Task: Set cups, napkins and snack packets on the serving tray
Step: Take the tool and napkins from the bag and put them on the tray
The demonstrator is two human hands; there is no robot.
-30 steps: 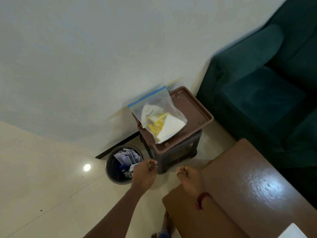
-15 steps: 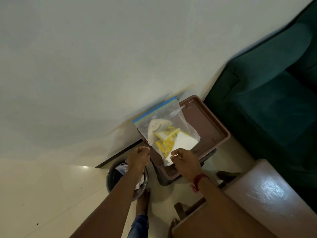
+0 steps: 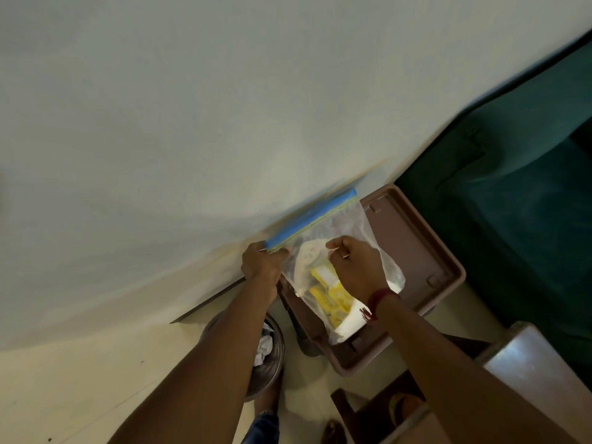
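Observation:
A clear zip bag [image 3: 355, 225] with a blue seal strip lies on the brown serving tray [image 3: 419, 251], which sits on a low dark stand. Yellow snack packets [image 3: 333, 298] and a white napkin [image 3: 350, 325] show through the plastic. My left hand [image 3: 261, 264] grips the bag's left corner at the blue strip. My right hand [image 3: 355, 267] lies over the middle of the bag with its fingers curled, pinching the plastic. No cups can be made out.
A pale wall rises right behind the tray. A round metal bin [image 3: 269, 347] with crumpled paper stands on the floor to the left. A dark green sofa [image 3: 512, 203] is at right. A glossy brown table corner [image 3: 531, 363] is at lower right.
Both hands moved up from in front of the stand onto the bag: the left took its blue-strip corner, the right pinched its middle. The view came closer.

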